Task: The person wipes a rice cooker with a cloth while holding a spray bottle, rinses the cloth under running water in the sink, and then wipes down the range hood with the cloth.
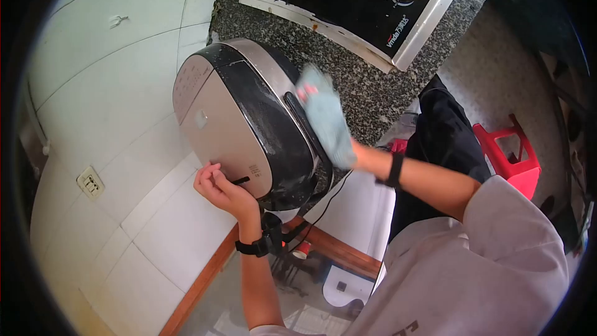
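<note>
A rice cooker (233,127) with a rose-gold lid and black sides is at the end of the speckled stone counter, against the tiled wall. Along its right side runs a black handle (308,130). My left hand (230,193) is closed, its curled fingers against the lower left edge of the lid. A pale blue-grey cloth (329,121) covers most of my right hand (306,91), which grips it against the cooker's side near the handle. Only some fingertips show through, and the cloth is slightly blurred. The cooker's underside is hidden.
A black gas stove (373,6) with a metal rim is set on the granite counter (367,96). A wall socket (91,182) is at left. A red plastic stool (513,155) stands on the floor at right. A thin black cord (324,210) hangs below the cooker.
</note>
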`<state>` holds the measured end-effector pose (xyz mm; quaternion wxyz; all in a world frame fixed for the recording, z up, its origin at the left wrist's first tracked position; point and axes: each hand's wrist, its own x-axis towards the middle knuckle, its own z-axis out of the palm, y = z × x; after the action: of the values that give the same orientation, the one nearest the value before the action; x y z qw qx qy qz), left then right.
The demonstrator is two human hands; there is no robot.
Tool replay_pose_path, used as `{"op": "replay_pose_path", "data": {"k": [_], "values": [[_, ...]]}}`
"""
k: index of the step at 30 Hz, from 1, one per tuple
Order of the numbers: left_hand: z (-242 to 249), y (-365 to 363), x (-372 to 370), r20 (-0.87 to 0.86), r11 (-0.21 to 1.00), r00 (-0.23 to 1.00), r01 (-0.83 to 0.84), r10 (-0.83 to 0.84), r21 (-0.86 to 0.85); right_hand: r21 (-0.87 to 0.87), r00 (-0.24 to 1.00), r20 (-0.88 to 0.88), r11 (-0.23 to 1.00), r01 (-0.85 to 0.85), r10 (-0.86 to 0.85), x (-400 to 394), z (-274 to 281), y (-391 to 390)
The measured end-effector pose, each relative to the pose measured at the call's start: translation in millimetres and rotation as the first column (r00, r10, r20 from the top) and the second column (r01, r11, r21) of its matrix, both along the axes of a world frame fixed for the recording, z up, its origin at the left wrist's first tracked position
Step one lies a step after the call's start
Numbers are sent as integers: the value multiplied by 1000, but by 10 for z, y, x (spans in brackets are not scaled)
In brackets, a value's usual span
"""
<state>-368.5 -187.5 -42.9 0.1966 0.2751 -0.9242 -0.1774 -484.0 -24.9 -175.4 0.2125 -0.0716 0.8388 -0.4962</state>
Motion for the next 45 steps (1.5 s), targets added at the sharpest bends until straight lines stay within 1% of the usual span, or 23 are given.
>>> {"op": "replay_pose_path", "data": {"k": [1,3,4,5,6,7,9,11,12,13,15,18,21,22,26,28,29,31,32,36,38,41,45], "values": [[-1,6,5,1,1000,1000,-2,2,2,-243,947,279,942,232,-161,235,151,74],[10,11,-1,8,1000,1000,-9,9,15,-419,580,797,539,731,-167,521,326,146],[16,11,3,3,1000,1000,-17,17,11,-428,819,568,819,382,-84,626,17,18],[19,16,6,7,1000,1000,-12,12,5,-283,942,316,959,-18,111,629,-149,-80],[19,15,2,10,1000,1000,-8,8,-1,-482,950,-204,869,112,-236,729,-259,-121],[8,7,-20,1,1000,1000,-14,14,-1,-483,950,-213,870,102,-230,630,-264,-152],[19,23,-2,17,997,999,33,-32,-69,-825,920,392,453,338,27,324,-287,-216],[32,24,-14,20,997,999,32,-31,-68,-942,982,79,335,18,169,-84,-85,-41],[27,11,-16,17,995,998,55,-54,-86,-814,981,-192,557,-166,11,-170,-328,-129],[30,5,-16,15,991,997,82,-81,-104,-930,983,14,364,-56,184,-155,-462,-183],[32,5,-38,-18,992,996,91,-93,-90,-885,993,82,464,34,84,107,-636,-291],[4,-42,-10,1,987,995,97,-97,-130,-789,984,176,599,139,3,651,-262,125],[8,-24,-30,-67,996,994,89,-89,-11,-716,998,39,699,-2,43,932,-59,459],[30,-19,-29,-47,995,994,98,-99,-23,-780,920,386,558,282,74,1145,-255,332],[71,-152,-82,40,980,997,72,-66,-184,-645,931,358,739,194,68,1483,13,442],[120,-322,-114,275,974,936,-196,221,-117,-517,929,362,845,138,69,1624,60,527],[141,-399,-117,275,973,935,-199,224,-116,-516,929,362,846,136,72,1604,85,539],[189,-541,-167,341,825,914,-361,221,435,-274,925,365,962,-3,106,1448,126,525],[226,-566,-180,501,763,835,-473,229,441,-268,952,285,963,-34,113,1408,136,560],[291,-506,-172,622,738,767,-510,158,442,-222,976,174,971,-94,134,1182,220,691],[429,-467,-203,760,723,650,-528,7,445,-285,981,81,947,-147,177,865,323,852],[358,-304,-67,690,706,718,-533,87,466,-327,958,-54,901,-284,282,344,194,989],[797,264,-176,722,722,687,-458,-83,519,-375,877,-290,798,-472,383,-704,315,1001]]}}
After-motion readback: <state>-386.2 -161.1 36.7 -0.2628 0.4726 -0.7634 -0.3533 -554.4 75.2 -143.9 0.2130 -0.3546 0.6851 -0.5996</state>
